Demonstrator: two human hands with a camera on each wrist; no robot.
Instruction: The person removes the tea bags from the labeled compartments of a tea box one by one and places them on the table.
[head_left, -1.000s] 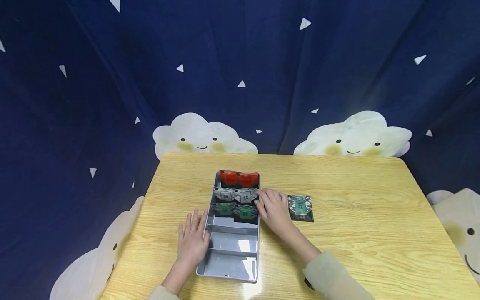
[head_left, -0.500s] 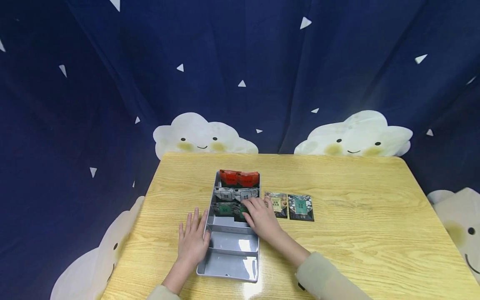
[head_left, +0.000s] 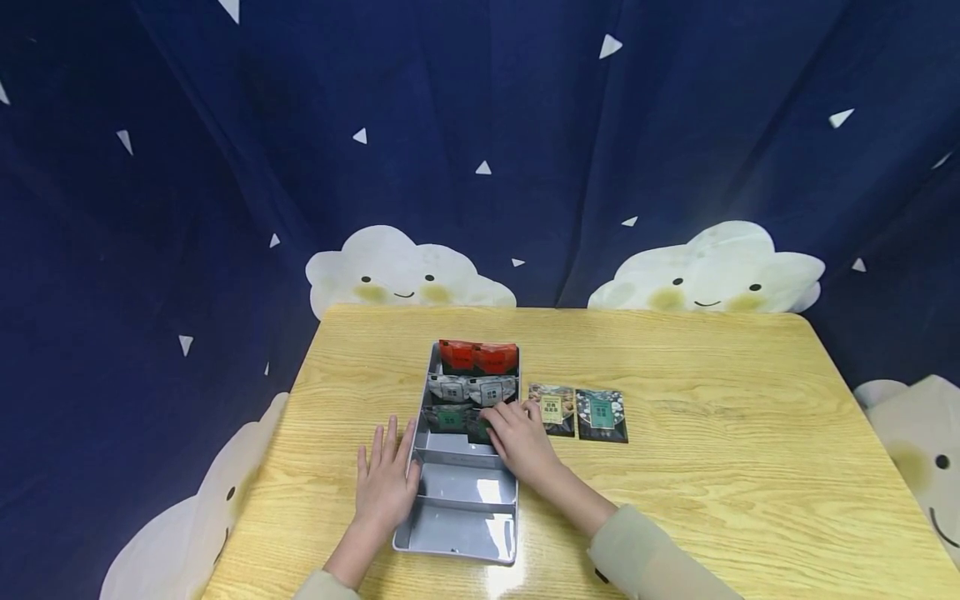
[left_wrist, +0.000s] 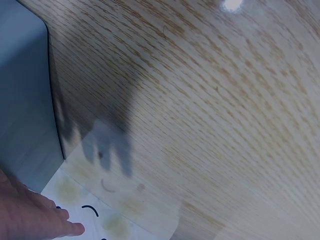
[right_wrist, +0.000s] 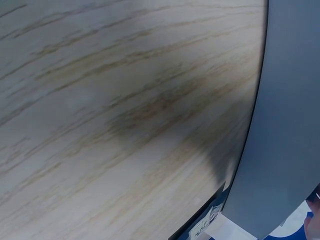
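A grey compartment tray (head_left: 462,533) holds packets in its far three rows. Two red packets (head_left: 495,360) stand at the back, two silver-white packets (head_left: 491,389) in front of them. The third row has two green-labelled packets, the left green-labelled packet (head_left: 447,418) in plain view. My right hand (head_left: 522,442) reaches over the tray's right wall and pinches the right green-labelled packet (head_left: 476,428), mostly covered by the fingers. With fingers spread straight, my left hand (head_left: 385,487) lies against the tray's left side. Only some fingertips show in the left wrist view.
Right of the tray, a yellow-labelled packet (head_left: 552,407) and a teal-labelled packet (head_left: 601,415) lie flat side by side on the wooden table (head_left: 720,467). A dark blue curtain (head_left: 540,167) with clouds hangs behind the table.
My right hand has moved left from beside the tray to the right green-labelled packet inside, uncovering the yellow-labelled packet on the table. The left hand has stayed in place.
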